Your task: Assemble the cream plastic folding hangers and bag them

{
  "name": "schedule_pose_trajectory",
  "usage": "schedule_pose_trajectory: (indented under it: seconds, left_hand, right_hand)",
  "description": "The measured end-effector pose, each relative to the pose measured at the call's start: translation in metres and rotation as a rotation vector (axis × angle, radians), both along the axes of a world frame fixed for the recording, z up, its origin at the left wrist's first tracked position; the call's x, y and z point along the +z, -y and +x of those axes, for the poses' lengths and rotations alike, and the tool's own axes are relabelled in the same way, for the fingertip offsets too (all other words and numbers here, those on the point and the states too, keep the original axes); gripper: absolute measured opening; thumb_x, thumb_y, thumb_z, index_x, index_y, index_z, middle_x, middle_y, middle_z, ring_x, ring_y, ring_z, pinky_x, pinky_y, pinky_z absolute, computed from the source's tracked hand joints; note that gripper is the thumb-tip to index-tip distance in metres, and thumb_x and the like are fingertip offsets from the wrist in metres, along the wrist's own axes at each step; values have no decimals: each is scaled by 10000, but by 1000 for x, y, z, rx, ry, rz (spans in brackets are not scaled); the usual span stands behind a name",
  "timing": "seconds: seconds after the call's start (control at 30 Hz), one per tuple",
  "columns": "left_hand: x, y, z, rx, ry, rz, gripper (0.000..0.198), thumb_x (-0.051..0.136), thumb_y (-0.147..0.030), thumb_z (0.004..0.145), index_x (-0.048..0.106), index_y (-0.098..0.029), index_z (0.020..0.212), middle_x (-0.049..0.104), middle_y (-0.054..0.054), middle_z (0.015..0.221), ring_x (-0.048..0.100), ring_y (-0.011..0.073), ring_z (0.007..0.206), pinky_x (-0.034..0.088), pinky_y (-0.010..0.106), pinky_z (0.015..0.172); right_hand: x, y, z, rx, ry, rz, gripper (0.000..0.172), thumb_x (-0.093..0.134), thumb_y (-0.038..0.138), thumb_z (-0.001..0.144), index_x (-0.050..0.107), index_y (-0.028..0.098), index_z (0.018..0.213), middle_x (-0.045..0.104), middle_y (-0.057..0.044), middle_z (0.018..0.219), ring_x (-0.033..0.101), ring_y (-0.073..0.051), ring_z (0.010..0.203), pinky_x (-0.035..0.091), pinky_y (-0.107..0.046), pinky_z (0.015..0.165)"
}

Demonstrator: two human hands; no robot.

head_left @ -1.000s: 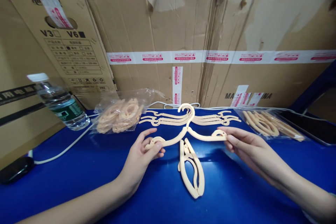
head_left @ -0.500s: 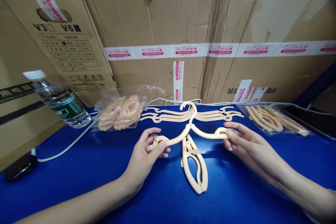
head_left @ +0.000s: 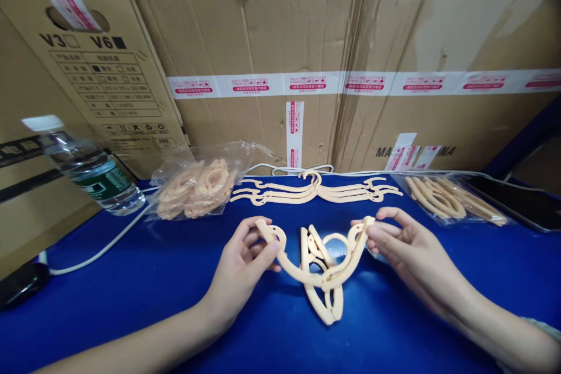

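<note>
Between my hands I hold a cream folding hanger (head_left: 302, 273), its two arms bent up into a V and its hook turned in against the right arm. My left hand (head_left: 239, 266) pinches the tip of the left arm, and my right hand (head_left: 409, 248) pinches the tip of the right one. Partly hidden behind it, a folded hanger (head_left: 329, 311) lies on the blue table (head_left: 280, 342). Farther back, several unfolded hangers (head_left: 284, 191) lie together in a row, hooks toward the boxes.
A clear bag of folded hangers (head_left: 197, 187) lies at left, another bag (head_left: 438, 198) at right. Also around are a water bottle (head_left: 87, 169), a black mouse-like object (head_left: 21, 285), a white cable (head_left: 100, 248) and a dark flat device (head_left: 521, 201). Cardboard boxes (head_left: 245, 35) wall the back.
The held hanger has gone from spread out with its hook up to bent in a V, its middle lowered and its hook swung over to the right arm. Both hands keep their grip.
</note>
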State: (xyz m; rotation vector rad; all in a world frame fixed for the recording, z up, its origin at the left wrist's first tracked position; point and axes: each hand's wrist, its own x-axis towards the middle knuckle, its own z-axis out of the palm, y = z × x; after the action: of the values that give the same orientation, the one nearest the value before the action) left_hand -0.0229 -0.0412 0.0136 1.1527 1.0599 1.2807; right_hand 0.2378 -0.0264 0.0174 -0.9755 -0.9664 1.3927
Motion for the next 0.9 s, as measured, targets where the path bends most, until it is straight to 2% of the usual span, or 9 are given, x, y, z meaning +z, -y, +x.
schedule_pose_trajectory:
  seconds: [0.13, 0.2, 0.23, 0.33, 0.47, 0.6, 0.7, 0.8, 0.9]
  left_hand:
    - [1, 2, 3, -95, -44, 44, 262, 727, -344, 816, 568, -158, 909, 602, 5, 832, 593, 111, 659, 539, 202, 542]
    - [0, 3, 3, -90, -43, 60, 247, 733, -328, 810, 582, -159, 909, 609, 4, 816, 593, 112, 649, 538, 200, 532]
    - [-1, 4, 3, -87, -36, 67, 245, 741, -318, 802, 590, -161, 916, 618, 5, 811, 592, 113, 647, 536, 197, 525]
    - [-2, 7, 2, -100, -7, 51, 253, 774, -274, 766, 600, -167, 915, 665, 12, 808, 612, 117, 655, 537, 186, 527]
    - [0, 13, 1, -105, 1, 13, 220, 788, -221, 736, 590, -178, 820, 710, 6, 785, 669, 133, 720, 560, 185, 604]
    - [5, 19, 3, -89, -75, 91, 103, 747, -185, 766, 649, -194, 793, 730, 17, 909, 699, 166, 886, 577, 213, 744]
    - [6, 23, 4, -147, -110, 124, 28, 709, -186, 811, 696, -210, 818, 714, 44, 1071, 682, 214, 1010, 581, 278, 831]
    - [5, 28, 5, -215, -119, 147, 118, 699, -178, 827, 733, -238, 922, 676, 55, 1190, 649, 251, 1101, 569, 339, 902]
    - [3, 31, 5, -285, -80, 122, 237, 691, -159, 827, 727, -265, 1036, 617, 55, 1303, 643, 259, 1117, 578, 357, 904]
  right_hand:
    - [-2, 10, -7, 250, 146, 90, 241, 755, 325, 831, 544, 216, 871, 701, 5, 836, 612, -99, 731, 502, -190, 713]
    - [-1, 14, -8, 392, 259, 149, 117, 682, 323, 893, 631, 221, 917, 708, -18, 967, 641, -119, 869, 502, -204, 811]
    - [0, 16, -9, 456, 302, 174, 102, 649, 322, 917, 664, 234, 965, 698, -28, 1065, 642, -137, 966, 496, -221, 874]
    - [5, 23, -9, 575, 357, 220, 211, 590, 310, 953, 668, 307, 1150, 602, -22, 1316, 559, -187, 1214, 438, -296, 1038]
    - [5, 27, -10, 598, 405, 232, 310, 595, 305, 950, 624, 355, 1255, 512, -11, 1430, 462, -220, 1326, 381, -357, 1111]
    - [3, 28, -11, 593, 356, 217, 361, 601, 308, 943, 592, 358, 1301, 437, -36, 1489, 549, -250, 1245, 438, -417, 1071]
    - [4, 30, -13, 592, 318, 209, 393, 614, 295, 931, 578, 360, 1317, 396, -39, 1515, 551, -275, 1242, 452, -460, 1058]
    - [6, 33, -15, 596, 336, 207, 394, 624, 285, 922, 586, 365, 1307, 390, -30, 1518, 508, -289, 1284, 447, -476, 1063]
    - [7, 35, -14, 602, 333, 217, 423, 621, 272, 923, 561, 376, 1329, 346, -24, 1541, 512, -285, 1281, 459, -467, 1055]
